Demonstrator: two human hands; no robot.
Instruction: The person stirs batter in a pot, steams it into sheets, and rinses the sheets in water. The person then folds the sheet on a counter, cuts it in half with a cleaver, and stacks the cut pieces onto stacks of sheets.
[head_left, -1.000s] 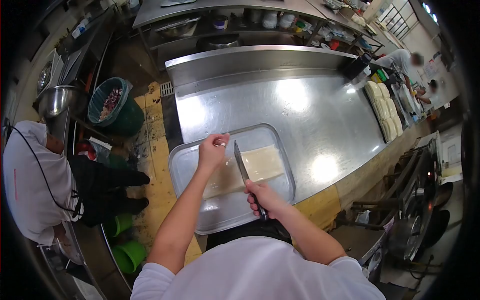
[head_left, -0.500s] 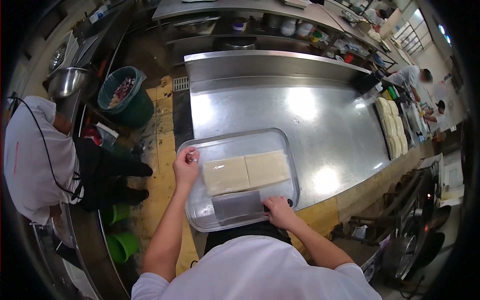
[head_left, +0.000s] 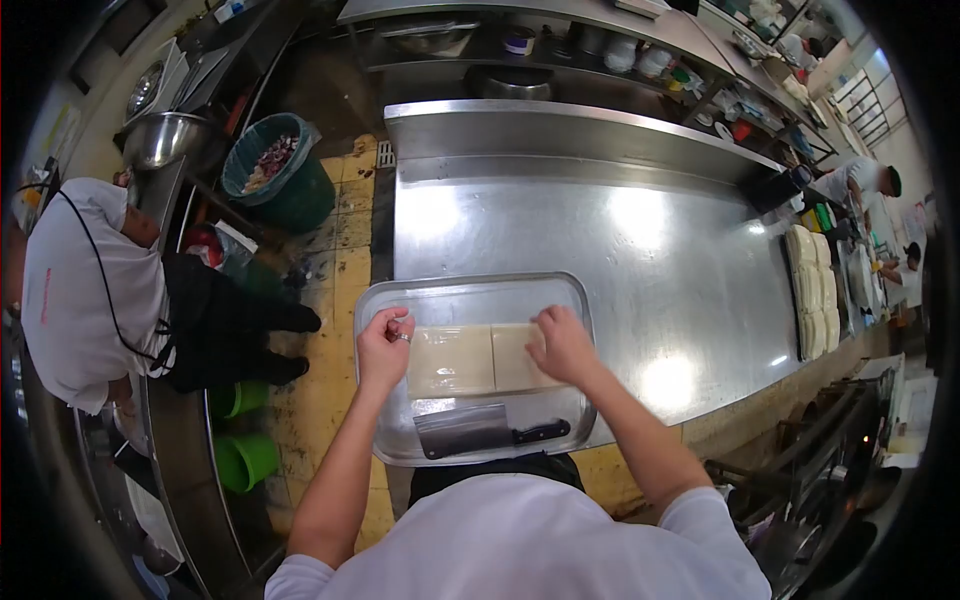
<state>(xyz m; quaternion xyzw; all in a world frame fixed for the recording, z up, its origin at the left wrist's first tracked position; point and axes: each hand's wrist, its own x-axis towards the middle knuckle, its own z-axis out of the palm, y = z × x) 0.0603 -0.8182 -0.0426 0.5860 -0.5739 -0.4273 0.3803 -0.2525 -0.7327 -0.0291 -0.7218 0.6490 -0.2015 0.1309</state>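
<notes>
A cleaver [head_left: 466, 430] with a black handle lies flat in a metal tray [head_left: 460, 285], along the side nearest me. Beyond it lie two pale rectangular slabs, the left slab [head_left: 450, 362] and the right slab [head_left: 515, 358], edge to edge with a narrow gap. At the left slab's far left corner, my left hand [head_left: 385, 348] has its fingers curled together; whether something thin is pinched there is hidden. My right hand [head_left: 563, 345] is over the right slab's far right part, thumb apart from the fingers and nothing visible in it.
The tray sits on a steel table [head_left: 650, 260] with a raised back edge. Rows of pale wrapped blocks [head_left: 815, 290] stand at its right end. A person [head_left: 95, 290] works at the left counter, beside a green bin [head_left: 280, 170] holding scraps.
My right hand has let go of the cleaver, which now rests in the tray, and has moved away from me over the right slab. My left hand stays near the same corner.
</notes>
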